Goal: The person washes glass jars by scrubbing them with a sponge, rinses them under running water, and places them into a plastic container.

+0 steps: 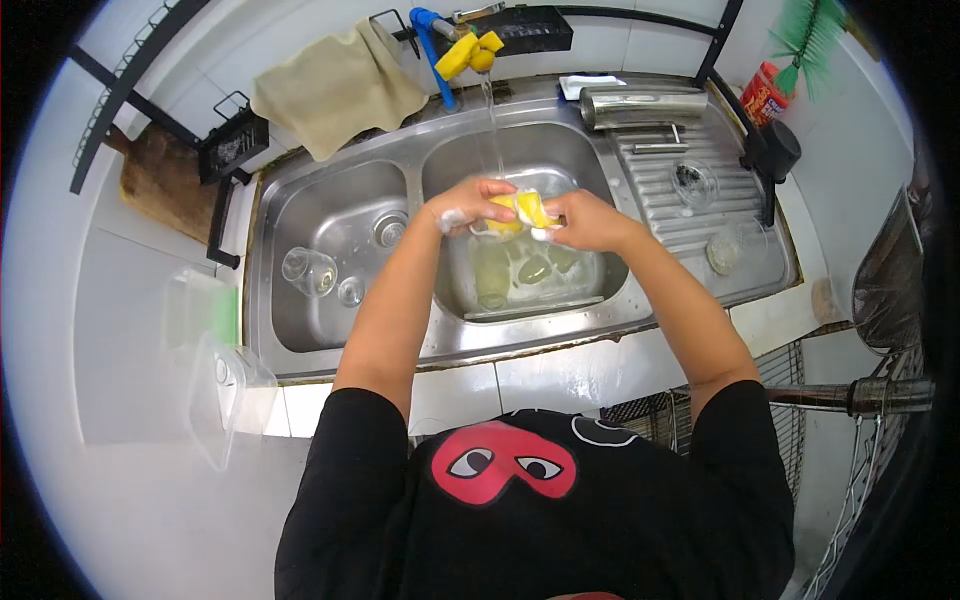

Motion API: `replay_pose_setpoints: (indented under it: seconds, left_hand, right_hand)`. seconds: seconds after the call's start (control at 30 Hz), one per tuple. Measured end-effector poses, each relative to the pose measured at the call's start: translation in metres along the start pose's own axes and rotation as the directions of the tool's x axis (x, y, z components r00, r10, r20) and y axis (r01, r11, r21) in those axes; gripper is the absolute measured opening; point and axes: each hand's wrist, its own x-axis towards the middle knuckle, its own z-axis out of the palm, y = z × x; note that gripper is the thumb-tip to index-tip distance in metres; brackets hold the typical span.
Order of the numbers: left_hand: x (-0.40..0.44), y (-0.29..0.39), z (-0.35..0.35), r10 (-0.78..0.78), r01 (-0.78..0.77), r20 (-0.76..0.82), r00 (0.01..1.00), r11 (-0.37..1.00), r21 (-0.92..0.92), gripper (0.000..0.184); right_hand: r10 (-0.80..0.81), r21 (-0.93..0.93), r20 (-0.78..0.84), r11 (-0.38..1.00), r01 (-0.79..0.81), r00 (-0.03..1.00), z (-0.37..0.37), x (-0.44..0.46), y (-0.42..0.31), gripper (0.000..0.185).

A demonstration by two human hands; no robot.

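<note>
Both hands meet above the right sink basin [440, 290], close to the running water [492, 120]. My right hand [592, 220] is closed on a soapy yellow sponge [535, 210]. My left hand [465, 207] is closed on a yellow piece [504, 214] pressed against the sponge; whether it is part of the same sponge I cannot tell. White foam clings to both hands. Below them, cloudy water holds a drinking glass [490, 275] and other pieces whose kind is blurred by the suds.
A stemmed glass [310, 271] lies in the left basin [340, 325]. The ribbed drainboard [660, 215] bears a metal cylinder [645, 107] and glassware [722, 250]. Behind are a blue tap [437, 60] with yellow sponge pieces and a beige cloth [335, 90]. Plastic containers [225, 390] stand left.
</note>
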Motion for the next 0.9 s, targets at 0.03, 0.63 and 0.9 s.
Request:
replay_pose_setpoints:
  seconds: [0.03,0.63,0.9]
  left_hand:
    - [-0.001,-0.002,-0.001,-0.012,0.013,0.031,0.999,1.000,-0.023,0.042]
    - [0.009,-0.010,-0.006,-0.057,0.074,0.159,0.986,0.992,-0.104,0.049]
    - [0.015,0.003,-0.008,-0.094,0.079,-0.091,0.991,0.983,-0.164,0.052]
  right_hand:
    - [0.058,0.094,0.043,0.994,-0.062,0.997,0.002,0.002,0.002,0.026]
    - [0.220,0.135,0.295,0.954,-0.269,0.930,0.006,0.032,-0.004,0.036]
    - [-0.097,-0.693,-0.211,0.717,-0.078,0.973,0.038,0.038,0.021,0.026]
